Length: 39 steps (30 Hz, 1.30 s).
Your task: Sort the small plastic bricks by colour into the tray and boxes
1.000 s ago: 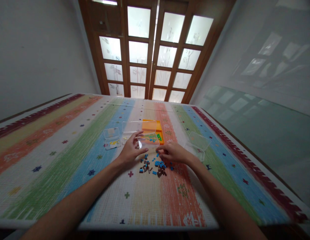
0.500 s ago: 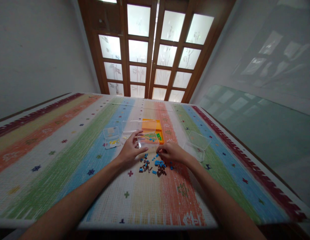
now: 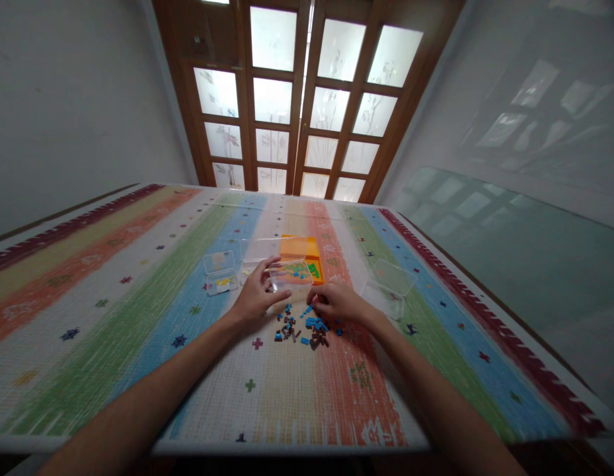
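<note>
My left hand [image 3: 257, 293] holds a small clear plastic box [image 3: 283, 285] by its left side, thumb along the near edge. A few small blue pieces show through its wall. Just right of the box, my right hand [image 3: 342, 303] has its fingers pinched together over the table. Whatever lies between those fingertips is hidden. Under and in front of both hands is a loose pile of small building bricks, blue ones [image 3: 314, 323] mostly on the right and brown ones [image 3: 289, 330] mixed in on the left and at the front.
Behind the held box stands an open orange case [image 3: 314, 248] with green bricks [image 3: 313, 270]. To the left are an open clear box [image 3: 221, 283] with yellow bricks and another clear box [image 3: 252, 250]. An open clear box [image 3: 393, 277] lies at right on the striped tablecloth [image 3: 197, 370].
My right hand has shifted slightly left, toward the box. My left hand keeps its hold on the clear box, which has barely moved.
</note>
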### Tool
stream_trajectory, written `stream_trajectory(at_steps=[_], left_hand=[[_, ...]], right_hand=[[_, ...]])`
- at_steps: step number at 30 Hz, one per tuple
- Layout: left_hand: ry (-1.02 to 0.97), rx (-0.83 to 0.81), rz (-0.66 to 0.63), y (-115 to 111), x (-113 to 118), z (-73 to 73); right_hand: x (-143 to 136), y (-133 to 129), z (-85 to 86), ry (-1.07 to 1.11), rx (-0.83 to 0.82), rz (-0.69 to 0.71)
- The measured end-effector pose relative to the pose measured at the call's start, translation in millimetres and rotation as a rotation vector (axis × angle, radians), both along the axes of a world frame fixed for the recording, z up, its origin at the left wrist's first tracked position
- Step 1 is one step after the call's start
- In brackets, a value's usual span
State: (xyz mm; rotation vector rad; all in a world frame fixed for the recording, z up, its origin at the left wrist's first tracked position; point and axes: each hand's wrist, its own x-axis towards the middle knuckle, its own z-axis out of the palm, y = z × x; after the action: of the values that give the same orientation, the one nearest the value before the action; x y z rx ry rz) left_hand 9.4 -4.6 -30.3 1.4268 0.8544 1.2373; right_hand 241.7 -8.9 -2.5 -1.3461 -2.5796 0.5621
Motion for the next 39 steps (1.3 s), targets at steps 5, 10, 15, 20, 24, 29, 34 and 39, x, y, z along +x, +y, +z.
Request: stream_trajectory(at_steps=[5, 10, 15, 20, 24, 29, 34, 39], left_hand=[[0.017, -0.017, 0.011, -1, 0, 0.7], [0.02, 0.009, 0.011, 0, 0, 0.6], [0.033, -0.004, 0.008, -2, 0, 3.4], [0.023, -0.015, 0.006, -4, 2, 3.7], [0.018, 0.003, -0.036, -5, 4, 2.5], [0.018, 0.003, -0.099, -4, 3, 2.0], [-0.005, 0.013, -0.133, -1, 4, -0.8], [-0.014, -0.02, -0.087, -1, 1, -1.4]], right_hand=[[2, -5, 4.8, 0.053, -0.021, 0.086], [1, -6, 4.1, 0.038, -0.031, 0.079], [1, -8, 14.5, 0.126, -0.109, 0.109], [-6, -8, 33.9, 0.323, -0.121, 0.089], [-22, 2, 41.2, 0.334, 0.056, 0.018], [-42, 16, 40.8, 0.104, 0.208, -0.09], [-47, 20, 35.2, 0.01, 0.222, -0.074], [-37, 11, 36.0, 0.133, 0.219, -0.027]])
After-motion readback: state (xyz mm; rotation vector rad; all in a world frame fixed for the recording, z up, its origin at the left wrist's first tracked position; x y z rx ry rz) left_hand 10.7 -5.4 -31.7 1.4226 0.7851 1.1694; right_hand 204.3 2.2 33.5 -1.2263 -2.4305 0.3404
